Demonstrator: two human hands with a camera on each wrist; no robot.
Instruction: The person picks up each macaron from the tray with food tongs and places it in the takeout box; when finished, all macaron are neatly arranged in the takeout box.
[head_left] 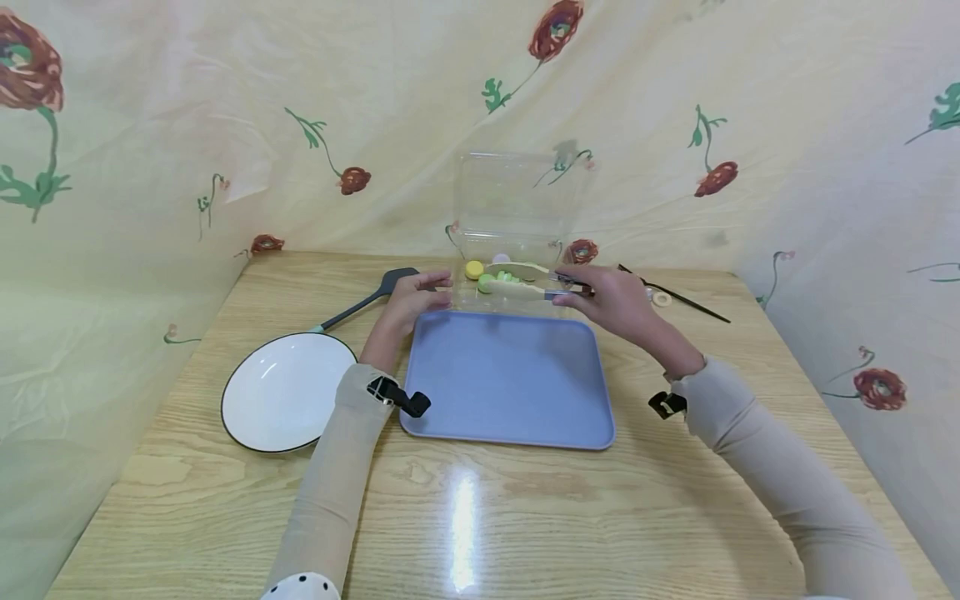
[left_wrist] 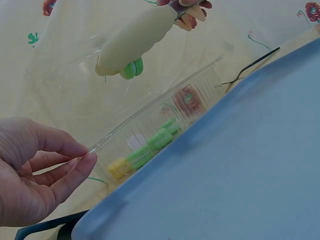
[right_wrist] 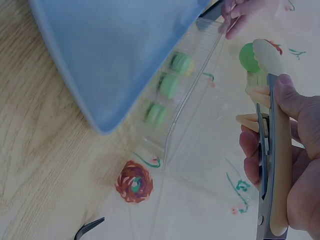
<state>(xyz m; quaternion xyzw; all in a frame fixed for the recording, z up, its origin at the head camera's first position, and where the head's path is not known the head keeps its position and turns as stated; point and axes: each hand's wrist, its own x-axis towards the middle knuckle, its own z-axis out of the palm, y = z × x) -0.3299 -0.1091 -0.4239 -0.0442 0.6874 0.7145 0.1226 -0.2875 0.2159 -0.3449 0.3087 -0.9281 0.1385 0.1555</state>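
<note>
A clear plastic clamshell box (head_left: 517, 196) stands open behind the tray, its lid raised against the cloth. My left hand (head_left: 412, 302) pinches the box's rim at its left corner between thumb and fingers, as the left wrist view shows. In my right hand (head_left: 611, 302) are tongs (right_wrist: 274, 165) with cream tips, held over the box. A green macaron (right_wrist: 248, 57) sits between those tips, above the box. Inside lie several other macarons: a yellow one (head_left: 474, 269), a pale purple one (head_left: 501, 259) and a row of green ones (right_wrist: 168, 85).
A blue tray (head_left: 510, 379) lies directly in front of the box. To its left are a white pan (head_left: 288, 392) with a dark rim and a dark spatula (head_left: 360, 304). A thin black utensil (head_left: 686, 302) and a small pale ring (head_left: 662, 298) lie at the right.
</note>
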